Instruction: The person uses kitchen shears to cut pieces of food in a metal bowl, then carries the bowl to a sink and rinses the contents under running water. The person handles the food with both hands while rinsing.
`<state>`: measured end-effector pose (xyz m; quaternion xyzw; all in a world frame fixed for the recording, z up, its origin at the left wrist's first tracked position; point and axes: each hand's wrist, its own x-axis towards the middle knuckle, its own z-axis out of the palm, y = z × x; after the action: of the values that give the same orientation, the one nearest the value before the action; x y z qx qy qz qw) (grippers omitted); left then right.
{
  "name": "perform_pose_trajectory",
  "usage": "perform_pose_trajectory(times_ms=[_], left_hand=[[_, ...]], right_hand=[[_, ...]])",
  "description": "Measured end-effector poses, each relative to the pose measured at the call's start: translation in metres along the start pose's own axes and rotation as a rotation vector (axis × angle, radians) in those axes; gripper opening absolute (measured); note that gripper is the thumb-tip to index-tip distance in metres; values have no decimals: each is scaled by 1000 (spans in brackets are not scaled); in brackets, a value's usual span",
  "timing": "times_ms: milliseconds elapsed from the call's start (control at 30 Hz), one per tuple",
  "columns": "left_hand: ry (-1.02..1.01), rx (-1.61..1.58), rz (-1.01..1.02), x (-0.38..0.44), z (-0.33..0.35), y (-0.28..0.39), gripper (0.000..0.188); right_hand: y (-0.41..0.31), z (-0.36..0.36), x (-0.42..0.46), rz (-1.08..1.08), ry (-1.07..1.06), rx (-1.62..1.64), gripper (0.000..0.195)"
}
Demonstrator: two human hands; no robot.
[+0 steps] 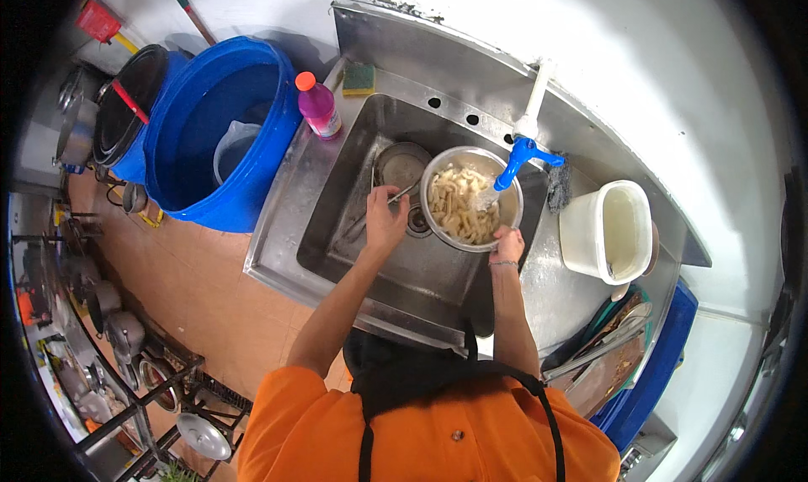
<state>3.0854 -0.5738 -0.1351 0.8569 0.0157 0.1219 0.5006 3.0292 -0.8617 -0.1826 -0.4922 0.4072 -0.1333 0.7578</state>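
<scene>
My right hand (508, 245) grips the lower right rim of a round metal bowl (428, 213) over the sink (435, 292). Pale strips of food (464, 210) fill the bowl, and water runs onto them from a blue tap (521, 160). My left hand (386, 220) is closed around a thin metal handle (406, 193) that reaches towards the bowl's left side; whether it is joined to the bowl, I cannot tell. Behind that hand, a round metal dish (401, 160) lies on the sink bottom, near the drain (418, 220).
A purple bottle with an orange cap (320, 106) and a sponge (359, 79) stand on the sink's left rim. Left of it is a blue barrel (252, 198). At right are a scouring pad (559, 182), a white plastic container (581, 236) and stacked boards and utensils (606, 356).
</scene>
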Motion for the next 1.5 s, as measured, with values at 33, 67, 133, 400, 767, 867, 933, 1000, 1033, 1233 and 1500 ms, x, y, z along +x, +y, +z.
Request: perform_pose_trajectory(times_ms=[33,67,133,400,767,867,933,1000,1033,1233,1500], left_hand=[[-17,-45,-57,-5,0,-7,24],[-35,-91,-113,-11,0,-14,24],[-45,-165,-182,-22,-4,-16,26],[-237,-535,-684,-39,-1,-19,32],[153,-911,-1241,-72,37,13,23],[99,-907,-1131,-78,38,14,22],[101,-920,-1109,-76,39,23,21],[89,-901,-1081,-75,40,29,20],[68,-877,-1062,-75,42,31,20],[-9,-864,-1072,-73,32,38,17],[4,-883,-1098,-76,48,27,15]], right_hand=[[3,11,-7,15,10,25,11],[7,23,-15,25,121,-30,10],[-14,22,-25,-11,-61,-99,9],[-7,12,-26,-15,-75,-145,11],[-54,26,-61,-756,-110,-1062,34],[-61,44,-82,-1219,-393,-1316,56],[-54,55,-90,-994,-731,-1372,77],[-50,78,-93,-764,-638,-1704,78],[-50,85,-92,-638,-582,-1862,78],[-25,63,-33,-626,-670,-1497,51],[-102,72,-95,-735,-662,-1517,37]])
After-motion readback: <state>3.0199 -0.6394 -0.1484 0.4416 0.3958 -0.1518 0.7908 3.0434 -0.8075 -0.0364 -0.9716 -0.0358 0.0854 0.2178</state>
